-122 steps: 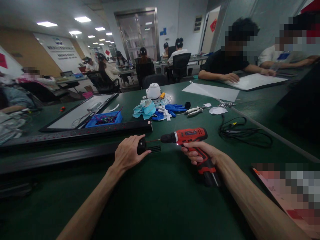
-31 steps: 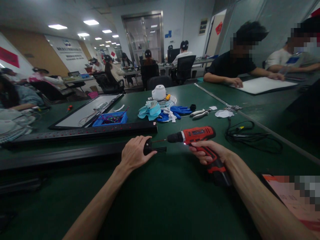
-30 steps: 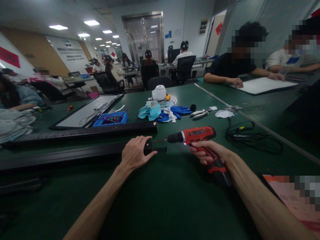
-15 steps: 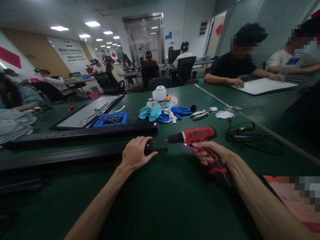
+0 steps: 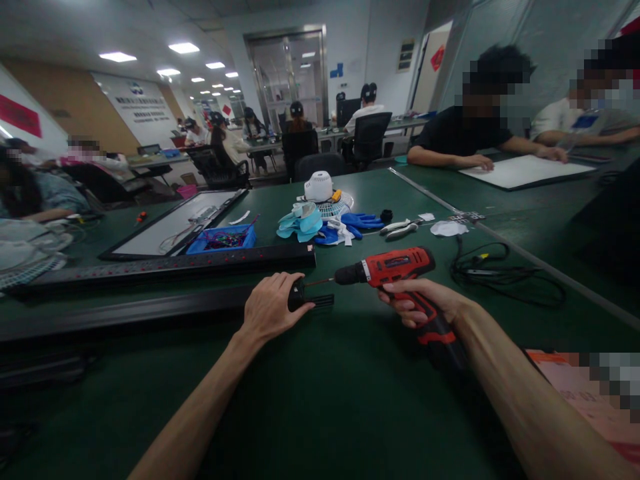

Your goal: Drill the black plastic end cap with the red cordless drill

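My right hand is wrapped round the grip of a red and black cordless drill, held level above the green table. Its long thin bit points left and reaches the end of a long black bar. Whether the tip sits in a screw is too small to tell. My left hand grips that bar's right end, thumb below and fingers over the top. From the same end a short dark slotted piece sticks out to the right.
Behind lies another black bar with red marks. Around it are a blue basket of wires, a framed panel, fan parts, blue gloves, pliers and a coiled black cable. A co-worker sits across, at right.
The rear of the drill has risen very slightly, and its small light no longer shows. My left hand stays put on the bar.
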Tool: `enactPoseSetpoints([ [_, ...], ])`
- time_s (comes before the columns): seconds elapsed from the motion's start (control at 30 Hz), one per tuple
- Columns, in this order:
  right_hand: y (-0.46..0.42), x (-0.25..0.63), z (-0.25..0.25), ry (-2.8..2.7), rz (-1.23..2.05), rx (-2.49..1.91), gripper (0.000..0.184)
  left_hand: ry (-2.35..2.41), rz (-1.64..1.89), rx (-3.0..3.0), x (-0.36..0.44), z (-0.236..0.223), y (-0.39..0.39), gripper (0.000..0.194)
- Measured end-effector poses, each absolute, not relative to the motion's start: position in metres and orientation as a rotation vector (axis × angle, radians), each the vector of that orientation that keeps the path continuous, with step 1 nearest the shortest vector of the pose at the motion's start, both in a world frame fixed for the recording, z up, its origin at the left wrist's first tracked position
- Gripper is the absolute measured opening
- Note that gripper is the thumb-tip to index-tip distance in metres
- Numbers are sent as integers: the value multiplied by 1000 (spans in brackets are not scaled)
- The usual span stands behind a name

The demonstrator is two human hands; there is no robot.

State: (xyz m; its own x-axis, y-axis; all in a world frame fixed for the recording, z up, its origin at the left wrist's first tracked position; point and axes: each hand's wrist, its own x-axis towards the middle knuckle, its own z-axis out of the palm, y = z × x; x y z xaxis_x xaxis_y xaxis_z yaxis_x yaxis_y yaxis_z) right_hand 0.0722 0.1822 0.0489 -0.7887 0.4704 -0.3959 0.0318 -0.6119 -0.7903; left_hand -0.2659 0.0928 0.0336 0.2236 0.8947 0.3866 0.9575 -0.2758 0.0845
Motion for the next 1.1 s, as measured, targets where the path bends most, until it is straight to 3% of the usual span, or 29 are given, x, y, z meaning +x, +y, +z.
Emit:
enactPoseSetpoints([
  [1.1, 192, 71, 59, -1295, 2459, -930, 32, -1796, -545, -2299, -265, 35, 92, 62],
])
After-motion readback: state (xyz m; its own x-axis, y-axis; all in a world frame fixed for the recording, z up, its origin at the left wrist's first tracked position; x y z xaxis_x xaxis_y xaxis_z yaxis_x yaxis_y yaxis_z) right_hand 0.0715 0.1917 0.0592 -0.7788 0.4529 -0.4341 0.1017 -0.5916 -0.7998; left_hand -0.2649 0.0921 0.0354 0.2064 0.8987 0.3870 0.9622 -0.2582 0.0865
